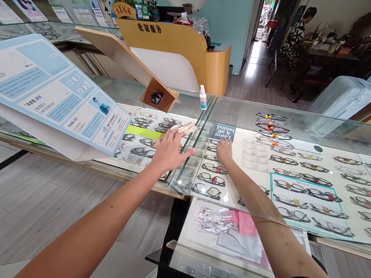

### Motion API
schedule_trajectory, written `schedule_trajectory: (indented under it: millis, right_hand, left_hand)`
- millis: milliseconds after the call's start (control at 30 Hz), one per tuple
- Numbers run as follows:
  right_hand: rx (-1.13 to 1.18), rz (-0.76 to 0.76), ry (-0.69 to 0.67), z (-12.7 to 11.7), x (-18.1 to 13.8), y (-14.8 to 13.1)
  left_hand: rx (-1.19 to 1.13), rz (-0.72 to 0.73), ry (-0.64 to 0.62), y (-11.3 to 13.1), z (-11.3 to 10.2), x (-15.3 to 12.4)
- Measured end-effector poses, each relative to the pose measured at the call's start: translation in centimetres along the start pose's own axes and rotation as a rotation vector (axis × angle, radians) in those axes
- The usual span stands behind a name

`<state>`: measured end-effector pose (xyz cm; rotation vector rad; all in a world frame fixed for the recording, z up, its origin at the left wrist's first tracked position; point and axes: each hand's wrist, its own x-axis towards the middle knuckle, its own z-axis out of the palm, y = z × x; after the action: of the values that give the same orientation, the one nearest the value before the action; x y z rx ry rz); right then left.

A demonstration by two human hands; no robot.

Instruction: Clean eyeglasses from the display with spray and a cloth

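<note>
My left hand (170,152) lies palm down over the glass display counter, its thumb stretched out to the right. Its fingertips touch a crumpled beige cloth (189,128) on the glass. On the right-hand case, my right hand (225,151) rests with fingers bent a little and slightly apart, at the lower edge of a dark blue card (224,132) with white lettering. Whether that card lies on or under the glass I cannot tell. Beyond the cloth stands a small white spray bottle (203,98) with a blue label. Rows of eyeglasses (211,179) show through the glass below.
A light-blue printed board (54,94) and a tilted wooden stand (127,62) rise at left. Below the right case, an open drawer (191,241) holds plastic bags and pink paper. A yellow service desk (169,40) and a seated person (295,38) are farther back.
</note>
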<state>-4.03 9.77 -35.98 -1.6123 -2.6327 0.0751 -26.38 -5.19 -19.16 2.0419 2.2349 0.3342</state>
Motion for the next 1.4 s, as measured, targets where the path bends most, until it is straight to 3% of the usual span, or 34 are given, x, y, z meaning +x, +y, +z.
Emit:
schedule_trajectory:
  millis: [167, 300, 433, 567, 667, 733, 800, 900, 967, 1067, 1233, 1400]
  right_hand:
    - [0.087, 0.029, 0.048, -1.9, -1.5, -1.0]
    - [0.17, -0.071, 0.072, -4.3, -5.2, -3.7]
    - [0.229, -0.254, -0.019, -6.3, -12.0, -7.1]
    - [0.284, -0.466, -0.209, -8.8, -21.7, -9.0]
    - [0.313, -0.741, -0.408, -12.8, -27.8, -8.6]
    - [0.243, -0.826, -0.403, -16.6, -29.3, -6.8]
    - [0.082, -0.651, -0.269, -20.5, -28.2, -3.1]
    - [-0.106, -0.251, 0.031, -24.7, -23.3, 4.8]
    - [-0.205, -0.083, 0.14, -25.5, -20.0, 10.0]
    - [-0.283, 0.022, 0.113, -24.2, -16.8, 14.9]
    - [-0.288, 0.061, 0.09, -21.5, -14.6, 16.2]
    - [-0.275, 0.073, 0.073, -21.4, -13.0, 16.0]
  left_hand:
    - [0.005, -0.002, -0.006, 0.1, -0.1, 0.1]
    - [0.004, 0.001, 0.0, 0.1, 0.0, 0.1]
    - [0.004, 0.01, 0.039, 0.0, 0.3, 0.2]
    - [0.009, 0.022, 0.043, 0.0, 0.4, 0.4]
    - [0.013, 0.016, 0.018, 0.0, 0.3, 0.6]
    - [0.016, 0.01, 0.009, 0.1, 0.3, 0.7]
    - [0.02, 0.004, 0.017, 0.2, 0.4, 0.8]
    - [0.017, -0.001, 0.035, 0.2, 0.5, 0.8]
    - [0.011, 0.004, 0.043, 0.2, 0.7, 0.9]
    - [0.005, 0.015, 0.058, 0.1, 0.8, 0.9]
    - [0.001, 0.016, 0.055, 0.0, 0.8, 1.0]
    - [0.003, 0.015, 0.042, 0.0, 0.7, 1.0]
